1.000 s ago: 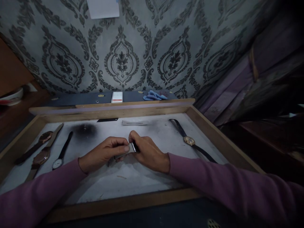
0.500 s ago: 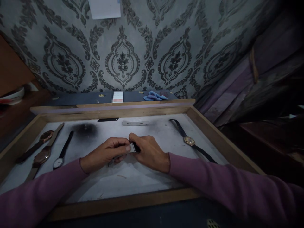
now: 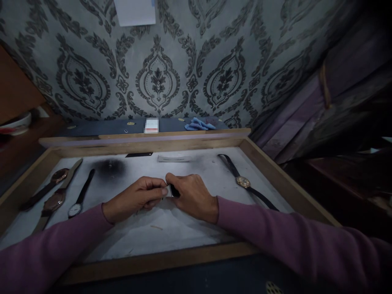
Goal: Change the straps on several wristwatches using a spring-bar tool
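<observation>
My right hand point(image 3: 192, 196) is closed around a small dark watch point(image 3: 174, 190) with a silvery edge; the fingers hide much of it. Against that edge, my left hand point(image 3: 143, 195) is closed in a pinch. A thin greyish watch strap showed under its fingers a moment ago and is now almost wholly hidden by them. Both hands meet above the middle of a shallow wooden tray point(image 3: 159, 261) with a white bottom. Beyond them lies a pale perforated strip point(image 3: 174, 159), beside a flat black piece point(image 3: 139, 154).
Left in the tray are a white-dial watch point(image 3: 74, 210), a brown watch point(image 3: 54, 201) and a dark-strapped watch point(image 3: 59, 175). A gold-cased watch point(image 3: 243, 181) lies right. Behind the tray are a blue cloth point(image 3: 199, 123) and a small box point(image 3: 151, 125), before a patterned wall point(image 3: 157, 77).
My left fingers have curled in more tightly, and the strap below them has mostly gone from sight. My right hand keeps its hold on the watch, almost unmoved.
</observation>
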`<action>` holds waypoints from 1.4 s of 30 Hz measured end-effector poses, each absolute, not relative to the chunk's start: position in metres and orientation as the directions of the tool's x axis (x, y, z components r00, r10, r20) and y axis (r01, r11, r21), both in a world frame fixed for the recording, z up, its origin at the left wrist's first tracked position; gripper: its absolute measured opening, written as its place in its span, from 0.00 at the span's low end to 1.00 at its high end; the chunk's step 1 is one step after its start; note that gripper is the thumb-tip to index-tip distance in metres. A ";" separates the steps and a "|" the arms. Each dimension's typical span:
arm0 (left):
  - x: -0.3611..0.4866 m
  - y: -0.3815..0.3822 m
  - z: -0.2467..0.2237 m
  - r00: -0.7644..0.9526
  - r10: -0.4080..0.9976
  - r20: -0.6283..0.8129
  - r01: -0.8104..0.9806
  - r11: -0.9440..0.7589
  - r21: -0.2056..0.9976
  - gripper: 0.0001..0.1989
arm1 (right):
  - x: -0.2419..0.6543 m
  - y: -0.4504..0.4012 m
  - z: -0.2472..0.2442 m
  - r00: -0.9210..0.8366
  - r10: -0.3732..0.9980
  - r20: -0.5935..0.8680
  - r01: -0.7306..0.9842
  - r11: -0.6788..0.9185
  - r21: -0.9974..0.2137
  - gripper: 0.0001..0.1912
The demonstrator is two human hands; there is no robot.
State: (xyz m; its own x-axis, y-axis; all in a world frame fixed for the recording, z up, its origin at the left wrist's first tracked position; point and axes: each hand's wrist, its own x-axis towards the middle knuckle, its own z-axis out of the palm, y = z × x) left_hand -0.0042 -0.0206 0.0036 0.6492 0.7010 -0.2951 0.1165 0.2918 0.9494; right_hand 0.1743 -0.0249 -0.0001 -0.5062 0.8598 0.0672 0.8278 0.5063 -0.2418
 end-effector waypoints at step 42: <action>-0.009 -0.015 0.015 0.558 0.743 -0.370 0.192 0.319 0.928 0.12 | 0.183 -0.018 0.004 -0.596 0.797 0.099 0.568 0.506 -0.649 0.16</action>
State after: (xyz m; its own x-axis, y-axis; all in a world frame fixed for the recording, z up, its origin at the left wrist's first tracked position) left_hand -0.0086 -0.0152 0.0154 0.5580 0.7426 -0.3704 0.1922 0.3186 0.9282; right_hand 0.1831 -0.0180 0.0036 -0.5959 0.7969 0.0990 0.5683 0.5056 -0.6491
